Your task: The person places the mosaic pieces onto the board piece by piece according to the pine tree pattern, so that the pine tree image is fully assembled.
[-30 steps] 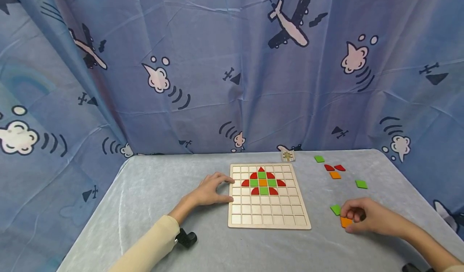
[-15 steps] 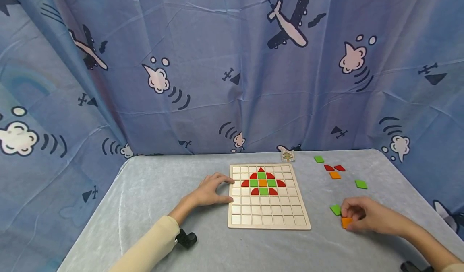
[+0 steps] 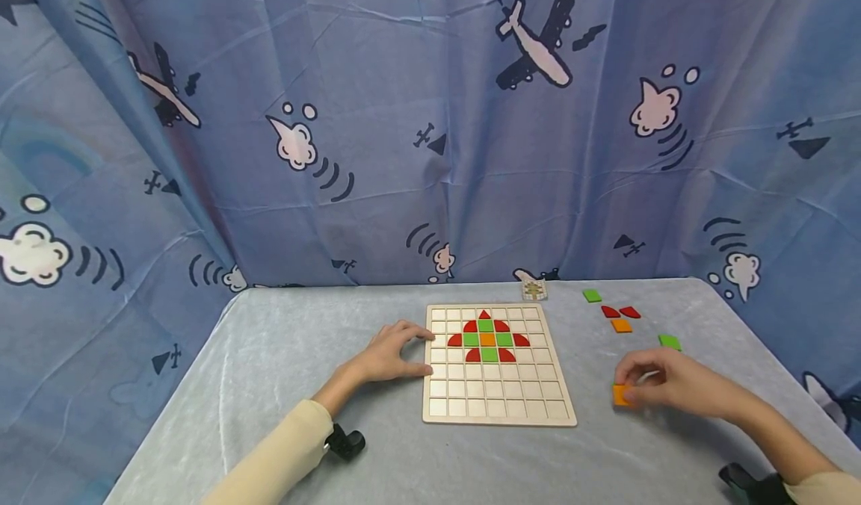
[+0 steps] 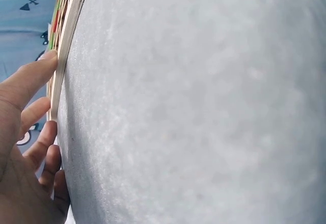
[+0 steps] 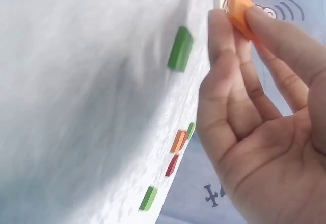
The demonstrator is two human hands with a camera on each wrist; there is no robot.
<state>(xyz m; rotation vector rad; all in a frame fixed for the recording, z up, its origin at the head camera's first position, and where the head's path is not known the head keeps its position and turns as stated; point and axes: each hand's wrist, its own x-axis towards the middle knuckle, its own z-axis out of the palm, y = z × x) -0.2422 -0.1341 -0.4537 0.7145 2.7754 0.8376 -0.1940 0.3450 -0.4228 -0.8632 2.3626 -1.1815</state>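
Note:
My right hand (image 3: pixel 676 382) pinches an orange square tile (image 3: pixel 620 395) between thumb and fingers, to the right of the board. In the right wrist view this orange tile (image 5: pixel 240 11) is held up off the cloth. Beside the wooden grid board (image 3: pixel 471 409), my left hand (image 3: pixel 386 352) rests with thumb and index fingertip against its left edge, the other fingers loosely bent. On the board lies a pattern of red curved pieces, a red triangle, green squares and one orange square (image 3: pixel 487 339). A loose green tile (image 5: pixel 181 49) lies on the cloth near my right hand.
At the back right lie a green tile (image 3: pixel 592 296), two red curved pieces (image 3: pixel 630 311) and an orange tile (image 3: pixel 622 326). Another green tile (image 3: pixel 669 342) lies behind my right hand. A small patterned card (image 3: pixel 534 289) is beyond the board, before the printed curtain (image 3: pixel 377 154).
My right hand has lifted the orange tile and moved it left and away from me. It now covers the green tile's spot in the head view. The left hand has stayed put.

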